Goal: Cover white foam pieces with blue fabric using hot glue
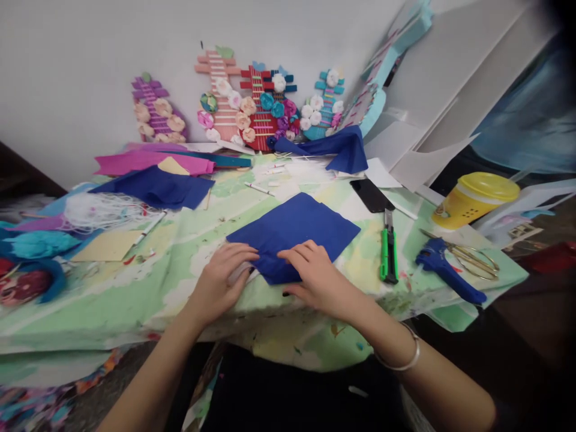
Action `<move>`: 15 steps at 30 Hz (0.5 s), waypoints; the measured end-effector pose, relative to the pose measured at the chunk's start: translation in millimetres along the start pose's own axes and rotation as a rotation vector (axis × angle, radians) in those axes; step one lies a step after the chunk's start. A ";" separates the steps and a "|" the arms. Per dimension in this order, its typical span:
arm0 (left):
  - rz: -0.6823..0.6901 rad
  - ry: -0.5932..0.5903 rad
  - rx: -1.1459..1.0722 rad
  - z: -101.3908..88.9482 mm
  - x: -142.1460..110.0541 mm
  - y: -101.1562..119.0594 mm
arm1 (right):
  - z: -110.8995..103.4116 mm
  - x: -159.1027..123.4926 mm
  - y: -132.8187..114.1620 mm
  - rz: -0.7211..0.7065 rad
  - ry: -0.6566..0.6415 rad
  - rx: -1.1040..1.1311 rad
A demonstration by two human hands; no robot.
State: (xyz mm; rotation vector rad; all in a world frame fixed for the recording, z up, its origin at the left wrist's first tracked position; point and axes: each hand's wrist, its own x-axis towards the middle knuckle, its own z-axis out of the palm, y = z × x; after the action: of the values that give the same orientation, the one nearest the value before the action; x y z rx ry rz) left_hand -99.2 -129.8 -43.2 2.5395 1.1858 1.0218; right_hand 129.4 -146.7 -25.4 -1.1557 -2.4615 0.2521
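A dark blue sheet (306, 222), seemingly crepe paper or thin cloth, lies flat near the table's front edge, with creases along its near left side. My left hand (224, 278) rests at its left corner, fingers stretched over the edge and thumb apart. A bit of something pale shows beneath that hand, too hidden to name. My right hand (319, 277) lies over the near right part of the sheet. Its fingers are bent but spread, with the thumb off the near edge. Neither hand visibly grips anything.
Right of the sheet lie a green box cutter (389, 249) with its blade out, a phone (371, 195), a blue glue gun (447, 270), scissors (472, 255) and a yellow cup (476, 200). White netting (96, 211) and blue material (157, 186) lie left. Flower-decorated guitar shapes (261, 108) line the wall.
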 end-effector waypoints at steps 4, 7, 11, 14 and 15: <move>0.032 -0.111 -0.004 5.5 -11.5 -3.4 | 14.7 20.8 9.2 -0.003 -0.113 -0.030; 0.047 -0.145 0.026 10.5 -14.3 -5.4 | 15.0 21.9 13.1 0.001 -0.117 0.013; 0.071 -0.115 0.075 13.1 -14.1 -5.9 | 10.2 19.4 11.9 0.004 -0.122 0.064; 0.076 -0.100 0.089 13.0 -13.2 -4.9 | 8.1 19.1 9.7 0.011 -0.141 0.070; 0.075 -0.099 0.089 13.0 -12.3 -4.3 | 7.7 19.3 9.0 0.011 -0.147 0.068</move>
State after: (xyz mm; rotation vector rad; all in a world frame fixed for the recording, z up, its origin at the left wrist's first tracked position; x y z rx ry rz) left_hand -99.1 -134.0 -61.1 2.6875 1.1415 0.8654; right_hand 121.3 -126.0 -29.9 -1.1595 -2.5514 0.4352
